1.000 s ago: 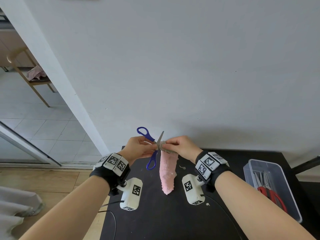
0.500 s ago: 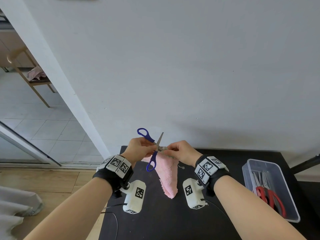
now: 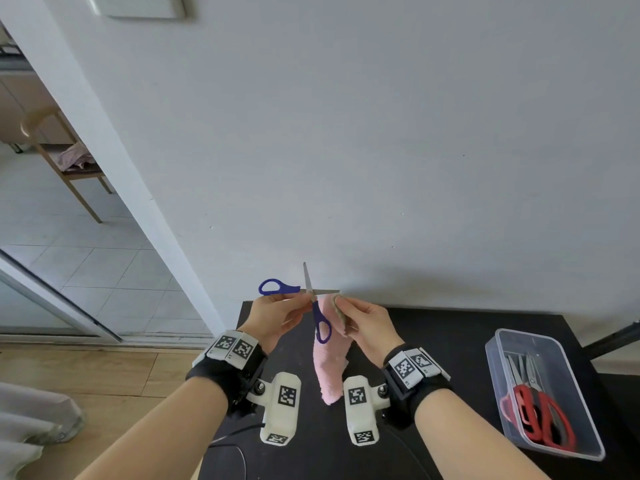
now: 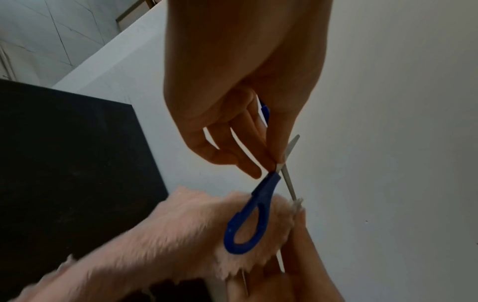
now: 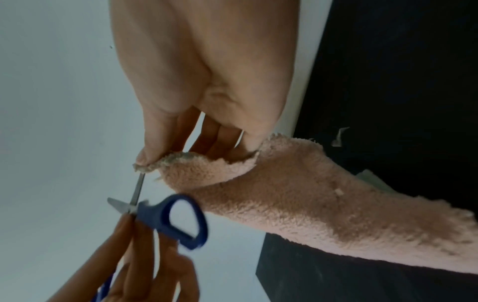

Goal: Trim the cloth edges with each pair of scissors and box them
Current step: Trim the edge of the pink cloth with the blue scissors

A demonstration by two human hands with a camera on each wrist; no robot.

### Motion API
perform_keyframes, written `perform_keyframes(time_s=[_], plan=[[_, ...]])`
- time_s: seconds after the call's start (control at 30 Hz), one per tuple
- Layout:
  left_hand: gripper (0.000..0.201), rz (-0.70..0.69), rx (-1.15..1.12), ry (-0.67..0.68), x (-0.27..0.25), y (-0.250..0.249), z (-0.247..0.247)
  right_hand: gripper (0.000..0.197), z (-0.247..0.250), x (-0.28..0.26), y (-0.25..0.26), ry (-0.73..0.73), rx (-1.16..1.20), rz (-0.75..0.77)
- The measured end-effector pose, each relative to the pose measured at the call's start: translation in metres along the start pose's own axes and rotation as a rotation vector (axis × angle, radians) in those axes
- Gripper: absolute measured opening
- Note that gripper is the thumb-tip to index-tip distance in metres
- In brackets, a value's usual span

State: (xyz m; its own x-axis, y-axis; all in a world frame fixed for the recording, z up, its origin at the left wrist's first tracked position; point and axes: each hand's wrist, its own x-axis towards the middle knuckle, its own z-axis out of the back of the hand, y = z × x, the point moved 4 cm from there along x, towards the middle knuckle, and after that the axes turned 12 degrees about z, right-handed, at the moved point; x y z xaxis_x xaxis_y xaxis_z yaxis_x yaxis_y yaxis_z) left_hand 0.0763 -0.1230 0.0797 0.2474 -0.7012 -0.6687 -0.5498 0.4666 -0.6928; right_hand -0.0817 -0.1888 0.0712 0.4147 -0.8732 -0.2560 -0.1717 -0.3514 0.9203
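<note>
My left hand (image 3: 294, 306) pinches the blue-handled scissors (image 3: 313, 299) near their pivot, above the back edge of the black table (image 3: 450, 341). The blades stand wide apart: one points up, the other points right and reaches the cloth's top edge. One blue loop sticks out left, the other hangs down in front of the cloth. My right hand (image 3: 346, 308) pinches the top corner of the pink fluffy cloth (image 3: 329, 372), which hangs down to the table. In the right wrist view the thumb (image 5: 145, 157) presses the cloth's (image 5: 297, 194) frayed corner onto the blade tip of the scissors (image 5: 168, 214).
A clear plastic box (image 3: 571, 410) stands at the table's right side with red-handled scissors (image 3: 540, 414) and steel blades lying in it. A small cloth scrap (image 5: 338, 137) lies on the table. The white wall rises right behind; a doorway with a wooden chair (image 3: 62, 154) opens at left.
The scissors have swung open from nearly closed and slanted to wide apart, one blade now upright and one level at the cloth. The cloth has drawn into a narrower hanging strip.
</note>
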Motion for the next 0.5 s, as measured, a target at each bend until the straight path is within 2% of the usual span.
perform_keyframes(time_s=[0.3,0.4,0.5], plan=[[0.021,0.027,0.001,0.014,0.003,0.01,-0.005,0.017,-0.02,-0.001,0.0,0.039,0.205,-0.011],[0.019,0.032,0.009,0.014,0.003,0.01,-0.005,0.017,-0.023,0.002,0.003,0.041,0.172,-0.007],[0.027,0.018,0.051,-0.016,0.005,0.01,-0.002,0.026,-0.023,0.005,0.003,0.04,0.107,-0.003]])
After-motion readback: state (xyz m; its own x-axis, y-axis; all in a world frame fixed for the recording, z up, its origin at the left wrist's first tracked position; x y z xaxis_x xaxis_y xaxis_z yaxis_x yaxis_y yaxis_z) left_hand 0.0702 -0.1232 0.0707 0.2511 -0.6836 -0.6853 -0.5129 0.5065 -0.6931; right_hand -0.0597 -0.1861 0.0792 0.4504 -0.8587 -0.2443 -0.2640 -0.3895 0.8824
